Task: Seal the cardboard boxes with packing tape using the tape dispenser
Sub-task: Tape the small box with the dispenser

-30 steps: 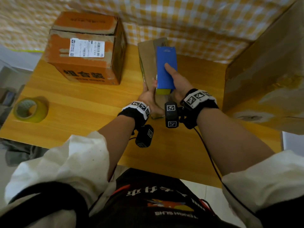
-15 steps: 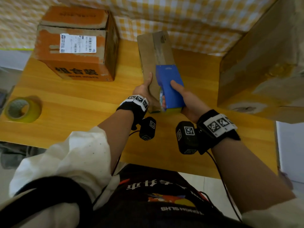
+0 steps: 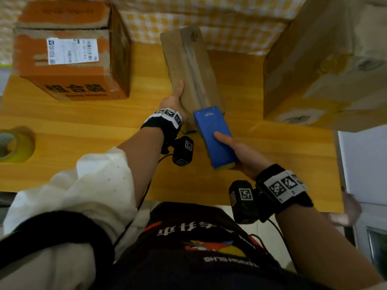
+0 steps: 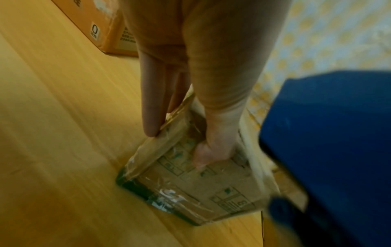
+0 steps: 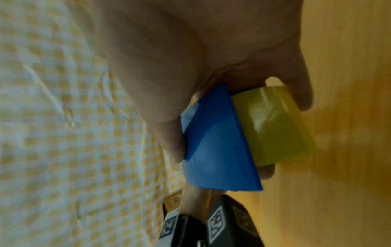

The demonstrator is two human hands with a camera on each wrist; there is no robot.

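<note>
A narrow brown cardboard box (image 3: 192,68) lies lengthwise on the wooden table (image 3: 83,130), a strip of clear tape down its top seam. My left hand (image 3: 174,99) grips its near left edge; in the left wrist view the thumb (image 4: 211,147) presses the taped end face (image 4: 203,188) and the fingers (image 4: 151,100) lie along the side. My right hand (image 3: 236,151) holds the blue tape dispenser (image 3: 213,139) with its yellowish tape roll (image 5: 273,127), just off the box's near end.
An orange printed box (image 3: 69,53) stands at the back left. A large brown box (image 3: 326,65) fills the right. A spare yellow tape roll (image 3: 14,145) lies at the table's left edge. A checked cloth (image 3: 209,15) hangs behind.
My right hand has drawn the dispenser along the box's top toward me, from the far part to past its near end. The left hand has kept hold of the box.
</note>
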